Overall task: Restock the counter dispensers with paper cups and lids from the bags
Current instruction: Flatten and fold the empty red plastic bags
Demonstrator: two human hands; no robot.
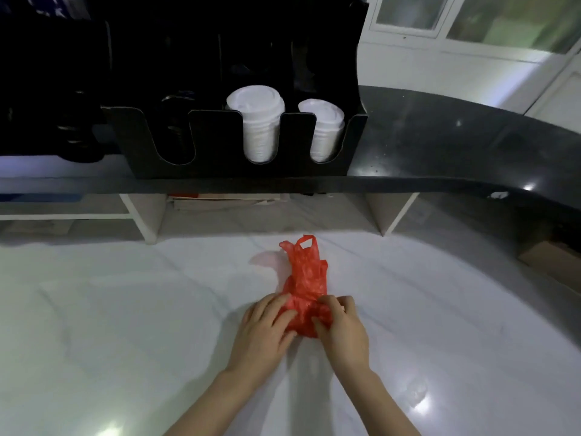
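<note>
Both hands are working a red plastic bag [306, 278] lying on the white counter [125, 309]. Left hand [265, 332] is pressing its near end with fingers fairly straight; right hand [341, 328] is pinching crumpled film, fingers curled. Most of the bag is stretching away beyond the fingertips, handles farthest out. It is looking flat and probably empty: thin, light, soft, slippery, bunching easily. Best hold: a gathered wad or the handle loops. White lids [256, 103] are sitting in the black dispenser [207, 143], well beyond the fingers.
</note>
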